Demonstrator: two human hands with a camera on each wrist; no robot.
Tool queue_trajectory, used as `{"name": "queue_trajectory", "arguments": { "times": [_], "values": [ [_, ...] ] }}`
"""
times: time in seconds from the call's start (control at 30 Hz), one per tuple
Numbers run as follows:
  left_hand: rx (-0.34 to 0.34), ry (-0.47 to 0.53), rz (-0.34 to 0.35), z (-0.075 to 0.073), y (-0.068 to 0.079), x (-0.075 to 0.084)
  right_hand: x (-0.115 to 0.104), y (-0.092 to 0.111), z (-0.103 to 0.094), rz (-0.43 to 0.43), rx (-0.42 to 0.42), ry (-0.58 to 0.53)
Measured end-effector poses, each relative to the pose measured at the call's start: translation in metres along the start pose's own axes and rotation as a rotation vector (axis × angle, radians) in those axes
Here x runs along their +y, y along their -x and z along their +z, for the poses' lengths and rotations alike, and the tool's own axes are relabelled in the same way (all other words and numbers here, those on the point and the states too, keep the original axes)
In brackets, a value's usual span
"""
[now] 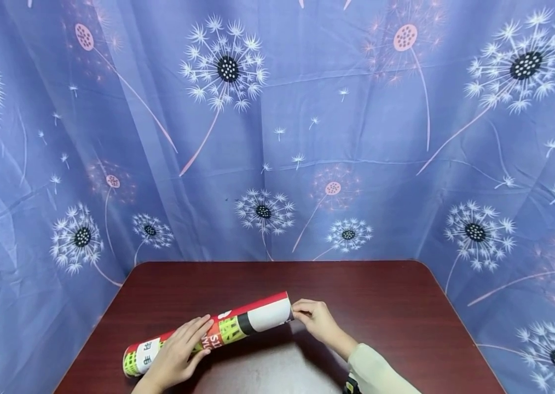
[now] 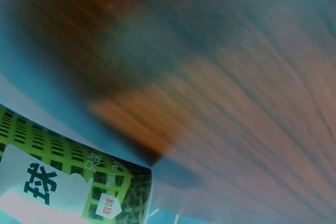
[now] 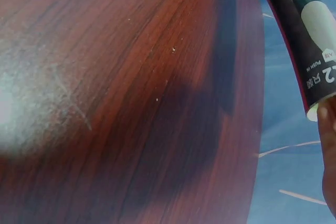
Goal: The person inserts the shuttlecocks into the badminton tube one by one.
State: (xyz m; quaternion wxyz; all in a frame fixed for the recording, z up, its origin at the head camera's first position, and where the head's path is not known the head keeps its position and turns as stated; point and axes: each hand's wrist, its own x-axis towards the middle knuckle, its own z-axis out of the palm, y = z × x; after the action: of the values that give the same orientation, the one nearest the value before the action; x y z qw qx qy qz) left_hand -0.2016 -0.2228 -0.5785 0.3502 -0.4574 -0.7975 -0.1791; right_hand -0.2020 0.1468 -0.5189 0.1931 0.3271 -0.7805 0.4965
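A long shuttlecock tube (image 1: 232, 326), printed in red, green, white and black, slants over the table with its right end farther back. My left hand (image 1: 177, 350) grips it around the middle, fingers over the top and thumb on the near side. At the tube's right end, my right hand (image 1: 321, 324) has its fingers and thumb curled in and pinches at the rim. What lies inside the tube is hidden. The left wrist view catches the tube's green-printed left end (image 2: 110, 182). In the right wrist view, fingers (image 3: 326, 124) are right at the pale rim (image 3: 313, 112).
Below lies a dark red wood-grain table (image 1: 381, 306) with a bright glare patch near its front. Blue curtains (image 1: 297, 126) with dandelion prints stand along its back and both sides. A black wrist strap (image 1: 351, 384) shows at the right sleeve (image 1: 378, 369).
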Motion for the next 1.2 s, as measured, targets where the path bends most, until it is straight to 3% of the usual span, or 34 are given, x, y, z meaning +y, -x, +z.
{"name": "queue_trajectory", "arguments": {
  "times": [0.13,0.37,0.6,0.83,1.07,1.2],
  "values": [
    [-0.004,-0.008,-0.001,0.000,0.002,-0.001,0.006,0.004,-0.004,-0.014,-0.038,-0.026],
    [-0.005,-0.013,0.006,0.001,0.001,-0.003,0.040,0.023,-0.012,0.015,0.051,0.058],
    [-0.059,-0.027,-0.013,0.002,0.001,-0.015,0.051,0.045,-0.034,0.163,0.161,0.149],
    [-0.165,-0.080,-0.092,-0.001,0.009,-0.036,0.051,0.060,-0.049,0.248,0.149,0.158],
    [-0.194,-0.093,-0.130,0.010,0.014,-0.058,0.050,0.072,-0.060,0.394,0.189,0.187],
    [-0.219,-0.129,-0.145,0.013,0.016,-0.068,0.049,0.077,-0.063,0.422,0.192,0.199]
  ]
}}
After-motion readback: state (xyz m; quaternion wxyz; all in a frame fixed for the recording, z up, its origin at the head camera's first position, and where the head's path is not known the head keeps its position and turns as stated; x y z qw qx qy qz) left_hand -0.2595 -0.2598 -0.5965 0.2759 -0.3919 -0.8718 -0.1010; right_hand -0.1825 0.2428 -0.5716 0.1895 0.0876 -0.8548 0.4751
